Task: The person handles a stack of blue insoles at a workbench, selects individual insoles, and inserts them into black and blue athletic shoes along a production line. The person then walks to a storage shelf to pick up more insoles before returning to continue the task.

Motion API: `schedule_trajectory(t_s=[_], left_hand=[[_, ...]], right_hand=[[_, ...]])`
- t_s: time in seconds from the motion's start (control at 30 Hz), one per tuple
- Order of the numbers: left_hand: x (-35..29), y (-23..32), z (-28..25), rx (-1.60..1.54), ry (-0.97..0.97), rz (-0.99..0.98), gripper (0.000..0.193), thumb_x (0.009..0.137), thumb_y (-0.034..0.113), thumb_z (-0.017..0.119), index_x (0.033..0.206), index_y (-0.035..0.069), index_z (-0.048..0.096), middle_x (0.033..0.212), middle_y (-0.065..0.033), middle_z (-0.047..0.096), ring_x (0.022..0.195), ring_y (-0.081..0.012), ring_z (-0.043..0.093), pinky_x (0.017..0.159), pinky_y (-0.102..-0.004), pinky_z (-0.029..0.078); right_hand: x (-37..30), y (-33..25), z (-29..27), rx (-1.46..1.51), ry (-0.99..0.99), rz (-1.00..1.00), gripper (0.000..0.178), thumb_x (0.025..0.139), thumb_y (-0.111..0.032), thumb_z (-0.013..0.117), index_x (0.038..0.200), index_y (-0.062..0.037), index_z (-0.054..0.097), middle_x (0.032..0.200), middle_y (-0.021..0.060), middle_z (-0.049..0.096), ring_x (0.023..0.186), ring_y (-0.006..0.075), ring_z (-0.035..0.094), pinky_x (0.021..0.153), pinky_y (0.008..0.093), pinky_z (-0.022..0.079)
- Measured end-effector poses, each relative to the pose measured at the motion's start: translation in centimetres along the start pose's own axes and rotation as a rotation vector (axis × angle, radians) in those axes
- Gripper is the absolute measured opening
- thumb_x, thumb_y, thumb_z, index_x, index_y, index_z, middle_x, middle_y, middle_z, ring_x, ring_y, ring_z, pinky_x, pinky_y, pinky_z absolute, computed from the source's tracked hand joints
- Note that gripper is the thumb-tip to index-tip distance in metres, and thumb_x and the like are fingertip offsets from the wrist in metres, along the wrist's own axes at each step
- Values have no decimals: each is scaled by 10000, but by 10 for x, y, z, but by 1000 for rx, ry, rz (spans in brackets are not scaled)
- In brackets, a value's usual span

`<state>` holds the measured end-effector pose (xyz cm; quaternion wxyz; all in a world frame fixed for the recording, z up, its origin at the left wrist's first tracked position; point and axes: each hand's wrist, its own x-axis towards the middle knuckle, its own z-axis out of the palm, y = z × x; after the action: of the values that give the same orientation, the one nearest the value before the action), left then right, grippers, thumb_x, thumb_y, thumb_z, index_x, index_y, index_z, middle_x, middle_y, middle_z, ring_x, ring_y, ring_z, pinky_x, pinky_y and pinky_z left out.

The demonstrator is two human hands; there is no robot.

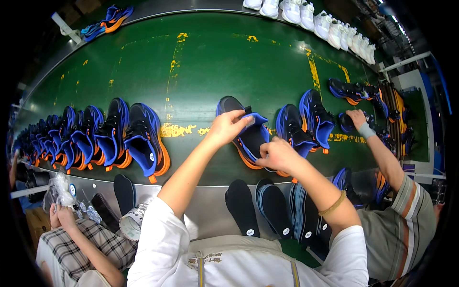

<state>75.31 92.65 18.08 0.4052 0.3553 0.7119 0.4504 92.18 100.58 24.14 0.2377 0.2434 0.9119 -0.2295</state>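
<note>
A black and blue sneaker with an orange sole (256,138) lies on the green belt in front of me, its opening toward me. My left hand (228,128) pinches the blue-lined edge of its opening near the tongue. At the heel end, my right hand (279,154) has its fingers curled against the collar; whether anything small is between them is hidden. Just right of it stand two similar sneakers (313,119). Black insoles (240,205) with round white stickers lie below on the metal ledge, some stacked.
A long row of matching sneakers (143,138) stretches left along the green belt (210,62). White shoes (306,16) line a far shelf. A co-worker's hand (356,118) touches a sneaker at right. Another person's hands (62,216) are at left beside clear plastic and a roll (131,226).
</note>
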Motion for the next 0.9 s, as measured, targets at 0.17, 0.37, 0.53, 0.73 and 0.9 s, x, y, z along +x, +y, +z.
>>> schedule_trajectory(t_s=[0.17, 0.37, 0.53, 0.73, 0.9], left_hand=[[4, -11, -7, -38, -23, 73, 522, 793, 416, 604, 1078, -21, 578, 917, -194, 639, 868, -260, 628, 765, -323, 475], [3, -7, -10, -53, -84, 76, 356, 864, 327, 552, 981, -7, 597, 772, -26, 591, 732, -72, 499, 663, -246, 426], [6, -13, -9, -114, -123, 92, 322, 877, 307, 537, 936, -5, 593, 722, -3, 551, 698, -59, 460, 629, -246, 409], [10, -22, -2, -157, -149, 95, 301, 865, 287, 562, 935, -3, 600, 787, -24, 561, 708, -70, 474, 640, -241, 411], [9, -20, 17, -30, 417, 305, 247, 808, 120, 617, 1019, 14, 543, 984, -82, 482, 719, -172, 535, 632, -252, 431]], right_hand=[[23, 0, 22, -71, 143, -175, 144, 704, -118, 560, 765, -9, 630, 847, 188, 564, 850, 327, 557, 786, 387, 456], [51, 2, 48, -178, 269, -168, 170, 753, -119, 509, 759, -1, 631, 894, 180, 554, 904, 303, 546, 775, 386, 460], [68, 1, 36, -429, -148, -198, 266, 819, -196, 470, 847, -22, 669, 1018, 175, 554, 940, 308, 532, 788, 377, 448], [69, 20, 55, -601, -120, -345, 276, 820, -210, 464, 934, -44, 653, 1046, 139, 566, 950, 285, 527, 853, 355, 404], [81, 15, 47, -889, -249, -481, 274, 808, -200, 464, 962, -50, 635, 989, 104, 599, 923, 222, 544, 883, 328, 367]])
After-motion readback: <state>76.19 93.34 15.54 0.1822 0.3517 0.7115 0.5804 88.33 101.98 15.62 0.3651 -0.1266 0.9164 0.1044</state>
